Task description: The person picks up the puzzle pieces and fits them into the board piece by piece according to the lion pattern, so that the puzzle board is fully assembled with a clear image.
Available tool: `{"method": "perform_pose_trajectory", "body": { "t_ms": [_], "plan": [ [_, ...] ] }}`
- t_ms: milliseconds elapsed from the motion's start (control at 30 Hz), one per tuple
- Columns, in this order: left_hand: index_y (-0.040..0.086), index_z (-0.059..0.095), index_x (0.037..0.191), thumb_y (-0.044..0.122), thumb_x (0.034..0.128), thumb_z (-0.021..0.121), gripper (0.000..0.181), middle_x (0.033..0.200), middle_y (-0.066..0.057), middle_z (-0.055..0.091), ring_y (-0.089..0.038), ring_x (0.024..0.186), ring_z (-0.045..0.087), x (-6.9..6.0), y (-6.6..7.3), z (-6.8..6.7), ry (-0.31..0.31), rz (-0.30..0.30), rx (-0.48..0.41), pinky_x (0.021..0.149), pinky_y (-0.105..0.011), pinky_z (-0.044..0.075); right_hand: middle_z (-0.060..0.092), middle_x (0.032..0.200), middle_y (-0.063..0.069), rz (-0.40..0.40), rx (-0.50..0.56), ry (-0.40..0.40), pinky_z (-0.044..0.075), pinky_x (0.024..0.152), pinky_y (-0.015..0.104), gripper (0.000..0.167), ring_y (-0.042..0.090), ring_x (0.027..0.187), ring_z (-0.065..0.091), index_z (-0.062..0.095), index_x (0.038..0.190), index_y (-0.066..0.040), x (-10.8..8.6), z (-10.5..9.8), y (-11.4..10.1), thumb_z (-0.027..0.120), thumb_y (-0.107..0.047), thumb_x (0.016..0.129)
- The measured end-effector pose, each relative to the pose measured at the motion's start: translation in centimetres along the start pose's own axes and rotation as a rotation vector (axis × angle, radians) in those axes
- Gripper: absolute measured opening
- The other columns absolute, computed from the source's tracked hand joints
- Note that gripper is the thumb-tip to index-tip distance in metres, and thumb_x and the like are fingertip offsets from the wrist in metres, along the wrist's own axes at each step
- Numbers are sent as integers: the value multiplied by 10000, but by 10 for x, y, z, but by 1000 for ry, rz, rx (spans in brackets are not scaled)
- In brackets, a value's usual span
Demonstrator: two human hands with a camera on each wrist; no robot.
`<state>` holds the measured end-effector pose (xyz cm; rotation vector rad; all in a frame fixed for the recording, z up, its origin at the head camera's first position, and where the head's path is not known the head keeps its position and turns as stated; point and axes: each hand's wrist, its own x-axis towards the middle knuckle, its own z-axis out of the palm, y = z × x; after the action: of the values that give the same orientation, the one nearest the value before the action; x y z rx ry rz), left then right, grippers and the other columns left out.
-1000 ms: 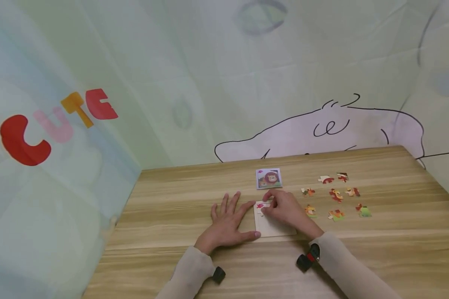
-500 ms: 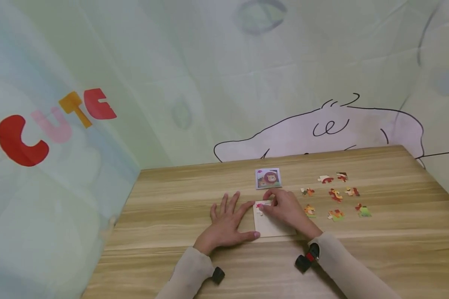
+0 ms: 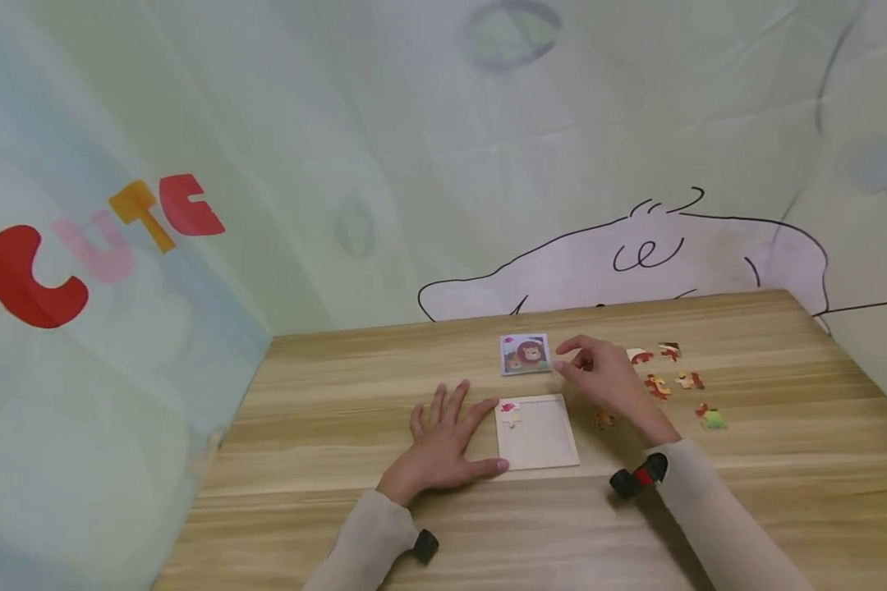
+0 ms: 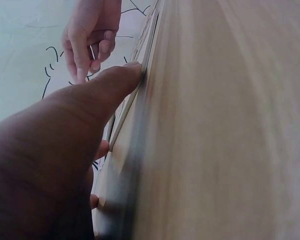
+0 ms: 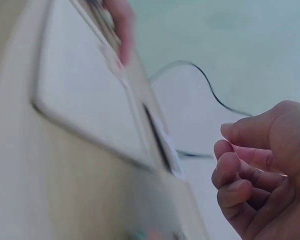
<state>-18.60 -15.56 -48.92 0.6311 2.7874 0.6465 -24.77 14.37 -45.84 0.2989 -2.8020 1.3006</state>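
A pale square puzzle tray [image 3: 540, 443] lies on the table, with one pink-and-cream puzzle piece [image 3: 511, 412] in its upper left corner. My left hand [image 3: 442, 450] rests with fingers spread; its thumb and index fingertip touch the tray's left side. In the left wrist view its thumb [image 4: 115, 82] lies at the tray's edge. Over the table, just right of the lion picture card [image 3: 525, 355], my right hand [image 3: 608, 379] hovers with loosely bent fingers. The right wrist view shows nothing between that hand's thumb and fingers [image 5: 227, 167].
Several loose puzzle pieces lie on the right, among them a red-and-yellow one [image 3: 656, 386] and a green one [image 3: 712, 418]. My right hand and forearm cover part of that area. Behind the wooden table [image 3: 340, 369] hangs a printed curtain [image 3: 303, 164].
My right hand has let go of the pink-and-cream piece in the tray's corner and moved right and away from me, toward the loose pieces. The left hand keeps its place at the tray.
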Motion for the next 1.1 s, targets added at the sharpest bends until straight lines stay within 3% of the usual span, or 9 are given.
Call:
{"method": "perform_pose_trajectory", "body": {
  "t_ms": [300,533,633,733,867,1100],
  "plan": [
    [438,301,1675,767,905,664,913,1838,-116,47,-506,1678,-42,3,2,-4,-25,-44,27,1249,-811,-23,766,1042,250,-4,-126,110,487,648,290,281,248,769,673,722,1249,41,4,-42,33,637,-140,1051],
    [411,313,1677,789,896,651,932,1829,-155,64,-536,1664,-25,3,-1,1,-1,-4,-1,1227,-823,-37,749,1078,279,28,-214,109,517,656,340,294,304,809,697,708,1254,84,3,-63,62,638,-85,1024],
    [404,327,1672,813,885,638,940,1825,-164,67,-546,1657,-26,2,-3,2,9,2,-18,1218,-824,-54,741,1105,296,25,-263,80,553,763,483,325,391,924,703,706,1271,89,3,-66,70,663,-86,1001],
    [407,329,1670,822,880,631,942,1826,-159,68,-544,1658,-22,0,-3,1,11,-3,-14,1219,-823,-51,680,1178,343,35,-319,57,516,844,599,338,477,1073,638,720,1276,61,3,-66,74,686,-117,992],
    [410,323,1671,795,895,644,924,1830,-142,68,-534,1664,-14,0,0,-2,-1,-20,10,1230,-824,-22,548,1275,393,77,-345,40,500,839,630,309,531,1134,569,736,1264,22,1,-64,76,670,-137,1007],
    [407,312,1676,749,911,668,910,1837,-122,51,-511,1677,-23,1,5,-5,-28,-46,36,1245,-816,1,445,1391,442,122,-299,34,481,930,703,288,593,1164,536,686,1255,47,-1,-65,76,670,-118,1020]
  ]
}}
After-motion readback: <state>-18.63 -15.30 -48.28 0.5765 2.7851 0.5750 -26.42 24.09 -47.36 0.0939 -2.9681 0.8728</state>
